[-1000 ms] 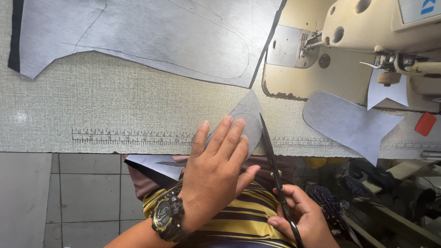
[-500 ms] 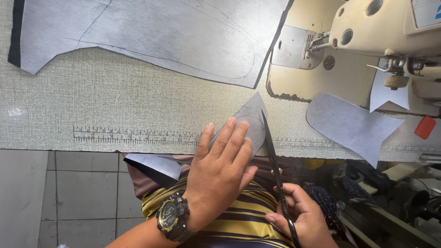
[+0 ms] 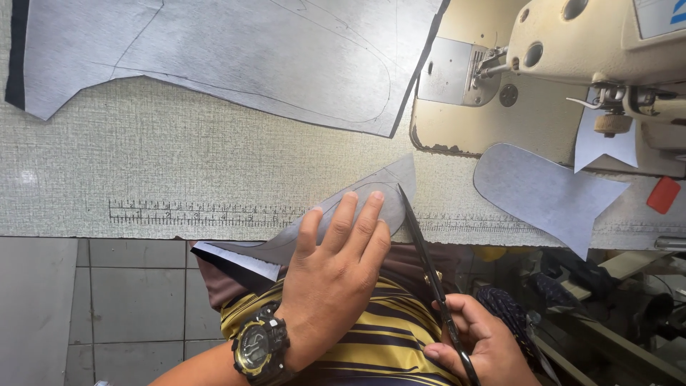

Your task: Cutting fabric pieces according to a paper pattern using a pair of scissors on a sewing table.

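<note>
Since the earlier frames the long black scissors (image 3: pixel 429 275) have crept a little further along the edge of the grey fabric piece (image 3: pixel 343 221), while the left hand has kept its place on it. That left hand (image 3: pixel 336 275) lies flat in the lower middle of the frame, fingers spread and pressed down on the curved grey fabric piece, which hangs half over the front edge of the desk (image 3: pixel 179 171). A black and yellow wristwatch (image 3: pixel 259 348) sits on its wrist. At the lower right the right hand (image 3: pixel 479 343) is closed round the scissors' handles; the blades run up and to the left, their tip touching the right edge of the fabric piece near its upper end.

Below the hands shows a yellow and dark striped shirt (image 3: pixel 386 336). A printed ruler strip (image 3: pixel 200 213) runs along the desk's front edge, left of the hands. Across the upper left lies a large grey fabric sheet with drawn pattern lines (image 3: pixel 236 50). To the right rests a cut grey fabric shape with a rounded end (image 3: pixel 543 193), just beside the cream sewing machine (image 3: pixel 572 43) in the upper right corner. A small red object (image 3: pixel 663 194) lies at the far right.
</note>
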